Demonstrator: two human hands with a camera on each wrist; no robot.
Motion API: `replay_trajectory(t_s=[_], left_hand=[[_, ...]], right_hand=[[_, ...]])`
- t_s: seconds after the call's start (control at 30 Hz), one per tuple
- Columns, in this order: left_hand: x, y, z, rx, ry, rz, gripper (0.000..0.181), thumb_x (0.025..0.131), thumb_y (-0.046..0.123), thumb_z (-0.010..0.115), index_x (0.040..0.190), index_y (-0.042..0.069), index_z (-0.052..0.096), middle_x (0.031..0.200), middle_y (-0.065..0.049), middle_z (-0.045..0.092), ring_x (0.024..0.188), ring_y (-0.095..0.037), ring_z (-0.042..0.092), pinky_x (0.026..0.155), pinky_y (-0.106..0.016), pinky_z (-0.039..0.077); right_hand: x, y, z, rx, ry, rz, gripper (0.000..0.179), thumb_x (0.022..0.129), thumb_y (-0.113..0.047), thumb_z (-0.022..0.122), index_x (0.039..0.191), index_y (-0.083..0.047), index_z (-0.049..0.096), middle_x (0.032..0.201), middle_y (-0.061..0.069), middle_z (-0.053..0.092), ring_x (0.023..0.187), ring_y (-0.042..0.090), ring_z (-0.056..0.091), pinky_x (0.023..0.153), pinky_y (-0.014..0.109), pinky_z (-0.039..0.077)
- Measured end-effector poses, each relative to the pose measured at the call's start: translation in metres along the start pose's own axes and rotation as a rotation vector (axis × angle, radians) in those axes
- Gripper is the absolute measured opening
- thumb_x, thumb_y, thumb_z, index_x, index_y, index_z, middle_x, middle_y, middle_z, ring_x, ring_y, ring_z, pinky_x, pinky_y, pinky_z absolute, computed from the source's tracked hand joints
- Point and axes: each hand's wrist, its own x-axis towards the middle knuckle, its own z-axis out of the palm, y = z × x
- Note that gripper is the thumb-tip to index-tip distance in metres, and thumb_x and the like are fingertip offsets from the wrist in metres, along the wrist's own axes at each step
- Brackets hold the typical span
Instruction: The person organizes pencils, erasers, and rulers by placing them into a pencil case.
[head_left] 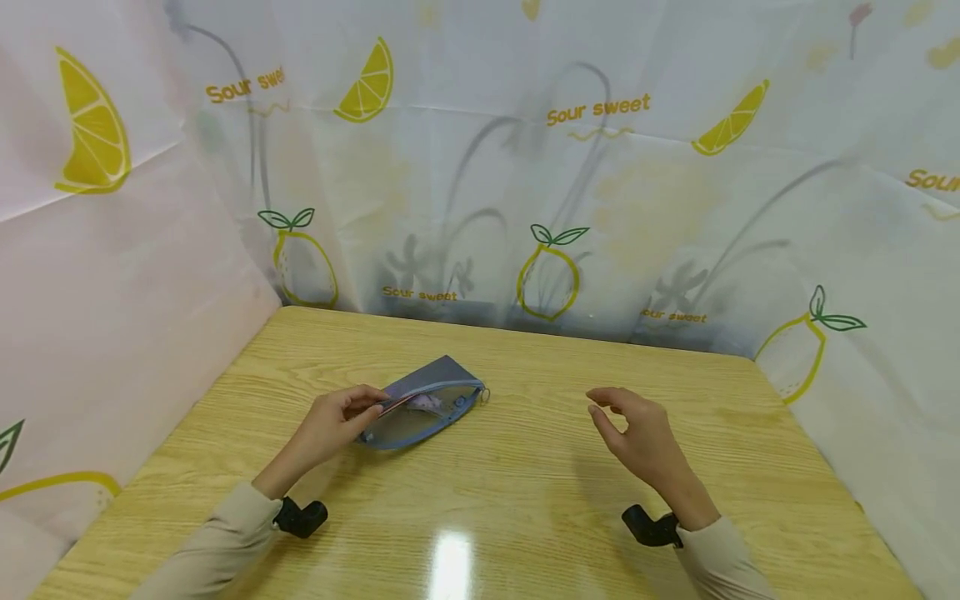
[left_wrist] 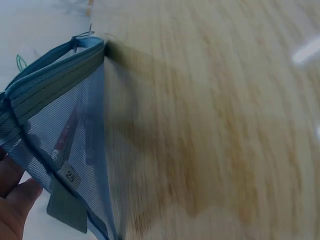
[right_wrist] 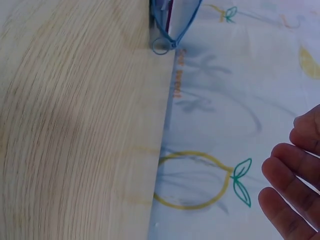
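A blue zipper pouch (head_left: 420, 429) with see-through mesh sides stands left of the table's middle, its mouth unzipped and gaping. My left hand (head_left: 337, 421) pinches its rim near the left end, thumb on the near side. In the left wrist view, the mesh pouch (left_wrist: 65, 110) shows a thin reddish item and a label reading 25 through its side; what the item is cannot be made out. My right hand (head_left: 641, 433) hovers over the right of the table, fingers loosely bent and holding nothing. In the right wrist view its fingertips (right_wrist: 280, 170) are apart from everything.
A light wood-grain table (head_left: 525, 500) lies under both hands. White sheeting (head_left: 480, 167) printed with lemons and "Sour sweet" closes off the back and sides. A metal ring (head_left: 486, 395) hangs at the pouch's right end.
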Motion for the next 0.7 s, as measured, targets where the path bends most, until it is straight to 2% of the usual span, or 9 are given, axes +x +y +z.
replay_trajectory(t_s=[0.07,0.13,0.2,0.27,0.33,0.43,0.5,0.57,0.7], left_hand=[[-0.002,0.001,0.001,0.068,-0.014,0.077,0.018,0.094,0.007,0.065,0.111,0.004,0.070,0.107,-0.013,0.069,0.095,-0.027,0.068,0.074,-0.032,0.055],[-0.004,0.001,0.004,0.137,-0.033,0.151,0.019,0.091,0.002,0.067,0.109,0.002,0.071,0.108,-0.013,0.069,0.098,-0.030,0.067,0.077,-0.037,0.055],[-0.006,0.002,0.005,0.193,-0.069,0.207,0.022,0.088,-0.002,0.068,0.110,-0.001,0.071,0.108,-0.015,0.069,0.098,-0.032,0.067,0.072,-0.034,0.056],[-0.007,0.004,0.007,0.232,-0.110,0.239,0.023,0.087,-0.004,0.068,0.110,-0.003,0.070,0.108,-0.017,0.069,0.085,-0.024,0.069,0.061,-0.028,0.053],[-0.008,0.007,0.008,0.257,-0.155,0.234,0.023,0.088,-0.003,0.068,0.111,-0.005,0.069,0.109,-0.019,0.069,0.066,-0.013,0.065,0.050,-0.023,0.046],[-0.010,0.010,0.006,0.290,-0.202,0.247,0.023,0.090,0.001,0.067,0.113,-0.005,0.069,0.110,-0.020,0.068,0.054,-0.004,0.055,0.047,-0.022,0.041],[-0.011,0.011,0.002,0.323,-0.219,0.280,0.023,0.093,0.003,0.064,0.115,-0.004,0.068,0.112,-0.019,0.067,0.064,-0.010,0.063,0.057,-0.028,0.050],[-0.012,0.010,-0.003,0.350,-0.224,0.333,0.023,0.094,0.003,0.062,0.116,-0.005,0.067,0.115,-0.019,0.066,0.085,-0.021,0.069,0.075,-0.040,0.054],[-0.014,0.008,-0.019,0.408,-0.239,0.372,0.026,0.099,0.005,0.055,0.121,-0.006,0.064,0.121,-0.019,0.063,0.112,-0.036,0.060,0.095,-0.059,0.039]], right_hand=[[-0.003,0.001,-0.004,-0.005,0.006,0.004,0.026,0.078,0.011,0.074,0.102,0.000,0.070,0.098,0.011,0.070,0.082,0.024,0.068,0.066,0.038,0.056],[-0.006,0.003,-0.007,-0.012,0.008,0.007,0.027,0.077,0.011,0.074,0.102,0.000,0.070,0.098,0.012,0.070,0.082,0.024,0.068,0.066,0.039,0.056],[-0.009,0.005,-0.011,-0.023,0.010,0.013,0.027,0.077,0.011,0.074,0.102,0.001,0.070,0.098,0.012,0.070,0.082,0.024,0.068,0.065,0.039,0.055],[-0.012,0.008,-0.014,-0.039,0.004,0.017,0.027,0.077,0.010,0.074,0.102,0.001,0.070,0.098,0.013,0.070,0.082,0.025,0.068,0.065,0.039,0.055],[-0.016,0.010,-0.017,-0.057,-0.011,0.027,0.027,0.077,0.009,0.074,0.103,0.001,0.069,0.098,0.014,0.070,0.083,0.025,0.068,0.065,0.039,0.055],[-0.020,0.015,-0.024,-0.073,-0.051,0.045,0.028,0.078,0.008,0.074,0.105,0.000,0.069,0.100,0.015,0.069,0.085,0.027,0.068,0.066,0.041,0.055],[-0.022,0.017,-0.031,-0.083,-0.088,0.063,0.030,0.079,0.007,0.074,0.108,0.001,0.068,0.103,0.015,0.069,0.088,0.029,0.068,0.067,0.042,0.055],[-0.024,0.019,-0.040,-0.093,-0.132,0.077,0.032,0.079,0.007,0.074,0.110,0.001,0.067,0.105,0.014,0.069,0.092,0.031,0.067,0.069,0.044,0.054],[-0.030,0.026,-0.059,-0.142,-0.211,0.084,0.035,0.080,0.004,0.074,0.114,0.001,0.065,0.107,0.013,0.068,0.096,0.033,0.065,0.073,0.047,0.053]])
